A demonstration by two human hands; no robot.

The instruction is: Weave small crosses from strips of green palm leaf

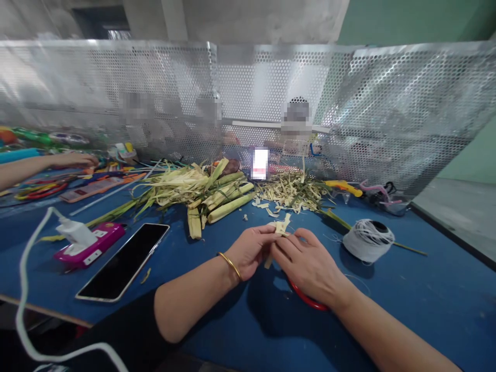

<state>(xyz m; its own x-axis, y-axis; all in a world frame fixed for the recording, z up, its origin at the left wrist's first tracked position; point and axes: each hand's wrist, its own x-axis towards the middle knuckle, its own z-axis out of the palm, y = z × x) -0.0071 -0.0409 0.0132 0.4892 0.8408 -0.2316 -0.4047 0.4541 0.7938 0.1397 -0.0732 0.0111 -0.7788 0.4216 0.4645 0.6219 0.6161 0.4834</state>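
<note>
My left hand (253,248) pinches a small pale piece of plant strip (282,226) over the middle of the table. From the right, my right hand (310,263) closes on the same piece, its fingers meeting those of the left. A short tail of the strip hangs below the fingers. A red loop (308,298), perhaps a scissors handle, shows under my right hand; whether the hand touches it I cannot tell. Thin white thread from a spool (367,241) lies to the right.
Beyond my hands lie plant stalks (228,201) and a heap of cut shavings (294,190). At left are a black-screened phone (124,261) and a magenta power strip (91,245) with a white cable. A co-worker's hand (75,160) reaches in far left. Perforated metal panels (174,98) stand behind.
</note>
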